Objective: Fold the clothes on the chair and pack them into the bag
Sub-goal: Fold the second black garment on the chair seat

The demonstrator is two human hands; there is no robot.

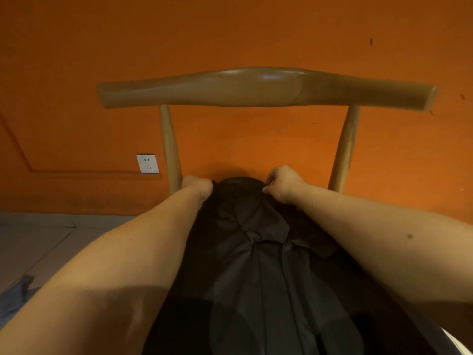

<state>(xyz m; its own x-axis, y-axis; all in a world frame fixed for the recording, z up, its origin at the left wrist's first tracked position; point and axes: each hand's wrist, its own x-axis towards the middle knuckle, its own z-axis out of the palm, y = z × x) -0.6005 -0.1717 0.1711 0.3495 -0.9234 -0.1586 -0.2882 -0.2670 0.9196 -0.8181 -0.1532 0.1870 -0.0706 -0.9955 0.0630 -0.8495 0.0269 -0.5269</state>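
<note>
I see my left hand [198, 186] and right hand [281, 184] each curled tight round the far edge of a black, creased fabric garment [252, 254]. That edge sits at the back of the pale wooden chair [256, 88], between its two rear posts and below the curved top rail. The rest of the cloth spreads toward me, covering the seat. A white wall socket [147, 163] sits on the orange wall [230, 29], left of the chair.
</note>
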